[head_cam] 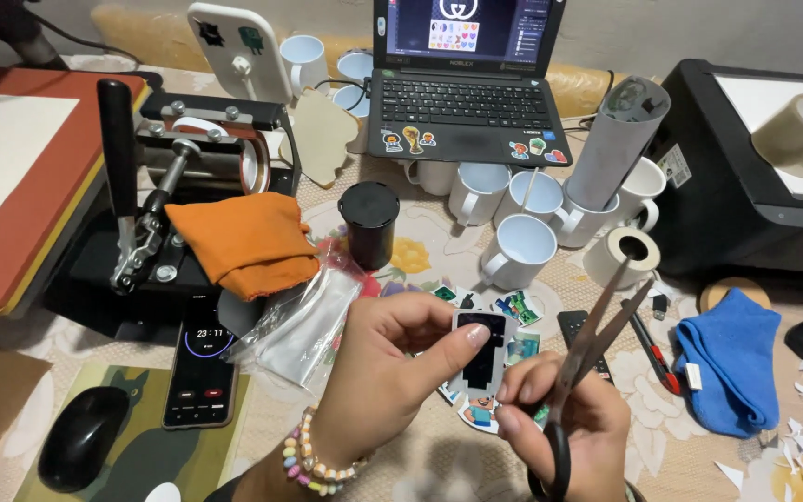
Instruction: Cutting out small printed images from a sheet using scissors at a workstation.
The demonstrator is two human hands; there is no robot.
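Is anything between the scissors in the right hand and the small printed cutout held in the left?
Nothing visible. The left hand pinches the cutout; the scissors in the right hand point up just beside it, blades slightly open, with only open air between.

We saw a small sticker (481,358) with a black shape and white edge, held upright just beside open scissors (597,339), blades pointing up.
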